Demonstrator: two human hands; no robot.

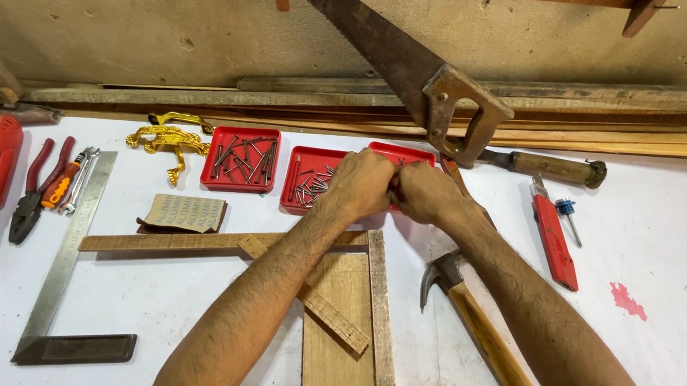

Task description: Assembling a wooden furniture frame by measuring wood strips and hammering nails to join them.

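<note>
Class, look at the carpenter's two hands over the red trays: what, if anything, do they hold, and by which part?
It cannot be told. The left hand and right hand are pressed together above the red tray of nails, fingers curled inward and hiding whatever lies between them.

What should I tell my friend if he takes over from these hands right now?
Left hand and right hand are pressed together over the red trays; whatever they pinch is hidden. The trays hold loose nails. A wooden frame of slats lies below the arms, partly laid together. The claw hammer lies untouched beside the right forearm. Whether any nail is driven in cannot be told.
</note>
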